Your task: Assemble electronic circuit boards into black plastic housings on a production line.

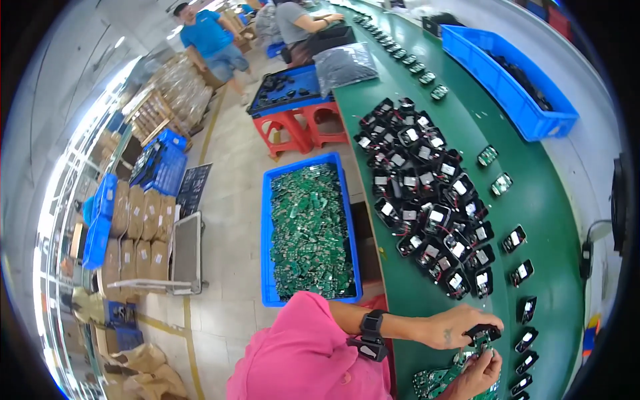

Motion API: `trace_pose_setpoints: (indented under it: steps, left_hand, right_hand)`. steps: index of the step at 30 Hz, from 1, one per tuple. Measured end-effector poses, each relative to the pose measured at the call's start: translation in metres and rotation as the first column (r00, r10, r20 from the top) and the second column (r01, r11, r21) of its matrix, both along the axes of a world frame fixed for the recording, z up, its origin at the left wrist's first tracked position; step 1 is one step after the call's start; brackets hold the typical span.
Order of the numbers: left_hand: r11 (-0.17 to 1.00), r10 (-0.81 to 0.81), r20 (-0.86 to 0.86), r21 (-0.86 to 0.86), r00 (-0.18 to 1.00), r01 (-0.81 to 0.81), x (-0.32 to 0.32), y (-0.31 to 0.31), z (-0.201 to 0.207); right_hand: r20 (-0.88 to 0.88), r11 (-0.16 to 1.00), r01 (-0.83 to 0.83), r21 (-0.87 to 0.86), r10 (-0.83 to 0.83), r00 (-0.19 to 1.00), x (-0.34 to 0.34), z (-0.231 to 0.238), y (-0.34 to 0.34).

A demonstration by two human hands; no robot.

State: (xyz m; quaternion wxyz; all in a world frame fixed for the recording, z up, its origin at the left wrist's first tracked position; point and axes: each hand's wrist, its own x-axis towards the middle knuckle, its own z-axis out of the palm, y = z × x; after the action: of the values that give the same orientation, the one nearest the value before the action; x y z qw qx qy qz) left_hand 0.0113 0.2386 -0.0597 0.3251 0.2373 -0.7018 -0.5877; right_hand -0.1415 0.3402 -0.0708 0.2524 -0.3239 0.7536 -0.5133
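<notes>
My left hand point(459, 327), with a black band and device on the wrist, grips a small black plastic housing point(483, 329). Green shows at the housing's lower side, where a small circuit board point(483, 341) meets it. Just below, the fingers of my right hand point(477, 375) are closed on that board's edge; whether the board sits fully inside the housing I cannot tell. Beneath both hands lies a pile of loose green boards point(433, 381), partly hidden by the right hand.
Many black housings with white parts point(427, 180) are heaped on the green bench point(533, 180). A row of single units point(527, 309) runs along its right side. A blue crate of boards point(267, 267) stands left; a blue bin point(507, 80) sits far right. Two people are farther off.
</notes>
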Motion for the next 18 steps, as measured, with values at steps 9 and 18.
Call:
trace_pose_setpoints:
  steps: [9, 18]
  left_hand:
    - [0.986, 0.129, -0.137, -0.089, 0.982, -0.142, 0.011, 0.008, -0.008]
    - [0.931, 0.242, -0.099, -0.258, 0.965, -0.260, 0.007, 0.024, -0.024]
  right_hand:
    - [0.112, 0.998, 0.021, -0.065, -0.014, 0.994, 0.005, 0.000, -0.009]
    - [-0.397, 0.940, -0.340, 0.042, 0.328, 0.857, 0.013, 0.017, -0.007]
